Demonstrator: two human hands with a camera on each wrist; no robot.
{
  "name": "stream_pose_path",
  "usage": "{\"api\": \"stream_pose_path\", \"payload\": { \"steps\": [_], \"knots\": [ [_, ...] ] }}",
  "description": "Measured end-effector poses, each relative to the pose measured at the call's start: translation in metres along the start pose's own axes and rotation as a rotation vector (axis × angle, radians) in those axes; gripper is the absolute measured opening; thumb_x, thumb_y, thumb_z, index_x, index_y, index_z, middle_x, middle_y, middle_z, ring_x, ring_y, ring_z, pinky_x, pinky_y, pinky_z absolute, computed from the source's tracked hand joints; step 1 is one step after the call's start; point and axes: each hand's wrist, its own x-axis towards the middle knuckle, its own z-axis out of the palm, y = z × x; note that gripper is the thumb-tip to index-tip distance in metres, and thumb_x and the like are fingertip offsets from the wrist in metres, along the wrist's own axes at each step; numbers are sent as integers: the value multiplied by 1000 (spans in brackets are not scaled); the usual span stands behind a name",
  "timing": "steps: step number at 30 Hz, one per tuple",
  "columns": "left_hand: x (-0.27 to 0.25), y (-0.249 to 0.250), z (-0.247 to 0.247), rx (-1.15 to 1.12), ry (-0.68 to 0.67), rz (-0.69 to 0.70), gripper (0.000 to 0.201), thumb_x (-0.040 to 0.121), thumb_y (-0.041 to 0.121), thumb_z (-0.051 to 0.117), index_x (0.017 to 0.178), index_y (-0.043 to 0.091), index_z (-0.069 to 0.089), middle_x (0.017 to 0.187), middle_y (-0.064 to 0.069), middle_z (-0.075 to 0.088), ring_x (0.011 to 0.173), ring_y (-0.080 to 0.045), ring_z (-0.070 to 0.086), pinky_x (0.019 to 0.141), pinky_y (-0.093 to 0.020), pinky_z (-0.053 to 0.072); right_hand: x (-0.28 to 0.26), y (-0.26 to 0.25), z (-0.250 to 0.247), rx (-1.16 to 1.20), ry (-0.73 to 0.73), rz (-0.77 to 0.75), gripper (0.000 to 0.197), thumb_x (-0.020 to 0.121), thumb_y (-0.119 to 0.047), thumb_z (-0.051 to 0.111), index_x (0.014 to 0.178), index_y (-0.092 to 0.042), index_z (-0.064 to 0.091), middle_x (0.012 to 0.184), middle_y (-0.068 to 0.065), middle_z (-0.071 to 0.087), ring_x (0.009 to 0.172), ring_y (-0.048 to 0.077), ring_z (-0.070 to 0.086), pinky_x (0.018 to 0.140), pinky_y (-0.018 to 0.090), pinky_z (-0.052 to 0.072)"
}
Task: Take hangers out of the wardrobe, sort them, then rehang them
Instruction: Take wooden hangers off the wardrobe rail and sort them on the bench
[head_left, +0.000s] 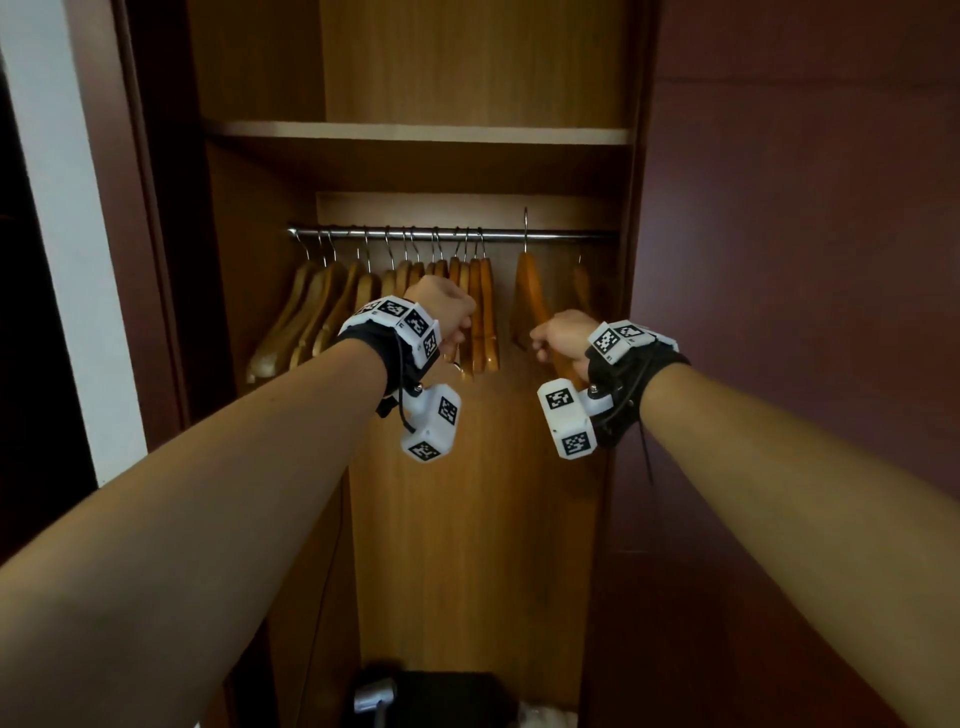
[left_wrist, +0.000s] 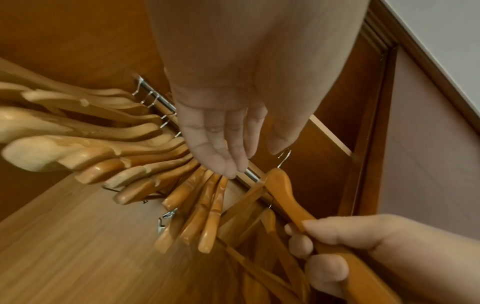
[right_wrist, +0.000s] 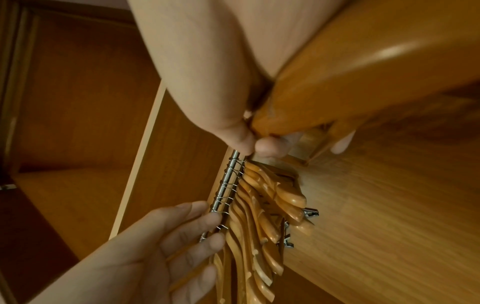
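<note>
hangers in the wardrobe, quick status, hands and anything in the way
Right hand grips one wooden hanger, its hook above the rail. Left hand open, fingers straight by the bunched hangers. One more hanger hangs right of it.

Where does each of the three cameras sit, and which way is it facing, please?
Head: on the head, facing the wardrobe rail; both forearms show.
Left wrist: under the wrist, looking up along the open left hand at the bunched hangers.
Right wrist: looking along the right hand gripping the held hanger.
All three share the rail and hangers.
</note>
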Motion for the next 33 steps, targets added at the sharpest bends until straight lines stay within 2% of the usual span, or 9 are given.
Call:
{"api": "stream_pose_path", "payload": {
  "steps": [3, 5, 8, 10, 13, 18, 23, 27, 33],
  "knots": [
    [14, 0, 5, 68, -18, 37, 17, 95, 25, 58, 107, 15, 63, 93, -2, 68, 76, -14, 63, 71, -30, 57, 20, 0, 3, -3, 26, 23, 23, 97, -11, 53, 74, -7, 55, 66, 4, 53, 58, 11, 50, 80, 28, 47],
    [29, -2, 11, 141, -38, 71, 17, 94, 26, 58, 106, 14, 64, 94, -2, 67, 81, -15, 62, 76, -31, 54, 37, 0, 6, 20, 35, 35, 22, 97, -11, 52, 76, -8, 54, 64, 4, 51, 57, 12, 49, 84, 30, 45],
    [51, -6, 19, 246, -39, 103, 18, 94, 28, 58, 105, 15, 64, 93, -2, 64, 87, -17, 59, 79, -32, 50, 63, -2, 7, 58, 25, 33, 18, 98, -11, 49, 80, -8, 53, 63, 4, 50, 56, 13, 48, 75, 27, 45],
    [64, -8, 23, 302, -35, 118, 22, 94, 27, 57, 110, 15, 65, 101, -2, 63, 95, -17, 58, 80, -30, 45, 80, -5, 7, 60, 14, 31, 21, 98, -10, 48, 78, -8, 51, 63, 4, 50, 55, 13, 48, 66, 24, 44],
    [87, -10, 29, 388, -61, 130, 27, 94, 29, 58, 116, 15, 64, 110, -1, 63, 103, -17, 57, 85, -30, 43, 107, -11, 10, 45, -20, 33, 23, 100, -11, 48, 77, -7, 50, 64, 4, 50, 56, 13, 48, 71, 26, 46],
    [108, -13, 35, 517, -113, 93, 36, 94, 32, 57, 126, 17, 59, 122, -3, 59, 110, -18, 53, 85, -29, 39, 140, -18, 17, -14, -116, 56, 28, 102, -11, 45, 75, -3, 47, 67, 5, 49, 58, 14, 47, 65, 26, 43],
    [125, -18, 45, 569, -118, 92, 42, 94, 32, 57, 132, 14, 54, 132, -8, 55, 105, -16, 49, 86, -29, 38, 165, -13, 25, -32, -120, 51, 32, 102, -10, 44, 71, -2, 47, 67, 7, 48, 55, 13, 45, 55, 24, 40],
    [135, -21, 48, 558, -126, 77, 52, 94, 35, 58, 141, 18, 46, 140, -5, 50, 126, -22, 48, 91, -29, 35, 179, -5, 29, -42, -130, 41, 32, 103, -11, 42, 73, -3, 47, 66, 6, 49, 54, 13, 46, 52, 22, 39],
    [144, -28, 51, 539, -128, 77, 54, 92, 38, 59, 141, 21, 47, 141, -3, 50, 127, -22, 48, 91, -29, 36, 191, 9, 37, -23, -165, 43, 22, 101, -12, 47, 80, -5, 53, 72, 6, 57, 59, 14, 54, 60, 23, 47]
  ]
}}
